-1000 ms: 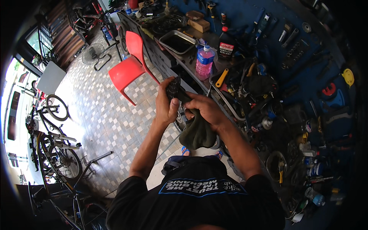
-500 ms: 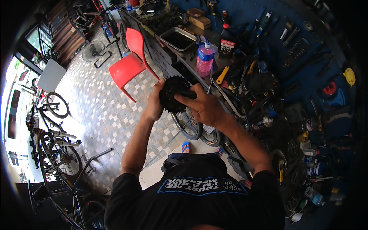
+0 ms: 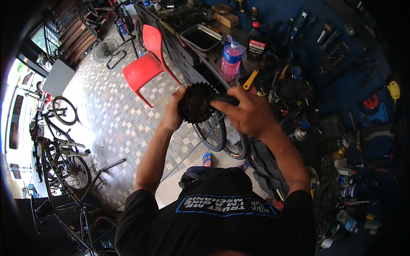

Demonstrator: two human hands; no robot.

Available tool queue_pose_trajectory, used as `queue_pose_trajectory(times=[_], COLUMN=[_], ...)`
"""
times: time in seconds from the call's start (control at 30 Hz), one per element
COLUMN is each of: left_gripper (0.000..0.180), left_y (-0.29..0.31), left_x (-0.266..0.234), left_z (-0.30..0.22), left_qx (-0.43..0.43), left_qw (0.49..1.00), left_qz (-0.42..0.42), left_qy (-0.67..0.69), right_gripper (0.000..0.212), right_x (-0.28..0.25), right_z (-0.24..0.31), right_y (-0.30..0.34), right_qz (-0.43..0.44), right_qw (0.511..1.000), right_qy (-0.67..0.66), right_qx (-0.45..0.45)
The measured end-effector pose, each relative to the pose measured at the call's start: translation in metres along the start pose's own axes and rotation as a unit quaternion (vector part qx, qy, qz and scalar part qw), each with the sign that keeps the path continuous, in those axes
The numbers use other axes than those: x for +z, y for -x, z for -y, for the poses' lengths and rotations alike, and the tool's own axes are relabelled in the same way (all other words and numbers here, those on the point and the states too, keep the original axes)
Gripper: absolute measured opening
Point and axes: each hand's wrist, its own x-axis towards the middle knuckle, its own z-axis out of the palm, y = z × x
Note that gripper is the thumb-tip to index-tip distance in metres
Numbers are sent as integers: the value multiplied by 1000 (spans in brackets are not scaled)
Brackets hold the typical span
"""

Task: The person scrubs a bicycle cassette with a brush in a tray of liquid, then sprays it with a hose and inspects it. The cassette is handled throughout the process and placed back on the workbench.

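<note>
A dark, toothed bicycle cassette (image 3: pixel 197 103) is held up in front of my body, one face toward me. My left hand (image 3: pixel 174 110) grips its left edge, the thumb along the rim and the other fingers mostly hidden behind. Just right of the cassette, my right hand (image 3: pixel 250 112) is closed around a dark, stick-like tool (image 3: pixel 230 100), its kind unclear. The tool's near end and the fingertips are beside the cassette's right edge; whether they touch it I cannot tell.
A cluttered workbench on the right bears a bottle of pink liquid (image 3: pixel 232 62), a black bottle (image 3: pixel 256 40), a metal tray (image 3: pixel 200 37) and a yellow-handled tool (image 3: pixel 250 80). A red chair (image 3: pixel 143 70) stands ahead, bicycle wheels (image 3: pixel 211 134) below my hands, bicycles (image 3: pixel 70 166) at left.
My right hand and the dark tool have moved right, off the middle of the cassette, uncovering more of its face. My left hand still holds the cassette in about the same place.
</note>
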Motion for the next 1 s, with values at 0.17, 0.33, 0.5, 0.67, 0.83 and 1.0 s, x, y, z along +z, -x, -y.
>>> queue_pose_trajectory(times=[0.17, 0.33, 0.5, 0.67, 0.83, 1.0], left_gripper=[60, 54, 57, 66, 97, 83], left_y=[-3, 0, 2, 1, -1, -8], left_x=[14, 23, 29, 20, 4, 10], left_z=[-2, -14, -8, 10, 52, 60], left_qx=[-7, 56, 140, 212, 284, 155], left_qw=[993, 953, 929, 903, 922, 974], left_qz=[-36, -8, -20, -10, -29, -108], left_qy=[-114, -297, -343, -373, -260, 125], right_gripper=[32, 25, 23, 22, 32, 34], right_x=[24, 38, 47, 85, 94, 64], right_z=[3, 13, 26, 17, 22, 21], right_y=[0, 1, 0, 13, 24, 37], right_qz=[9, 42, 44, 17, 13, -65], right_qw=[991, 983, 983, 855, 324, 176], right_qy=[116, 177, -85, -436, -832, -908], right_qx=[-61, -25, 154, 281, 450, 373])
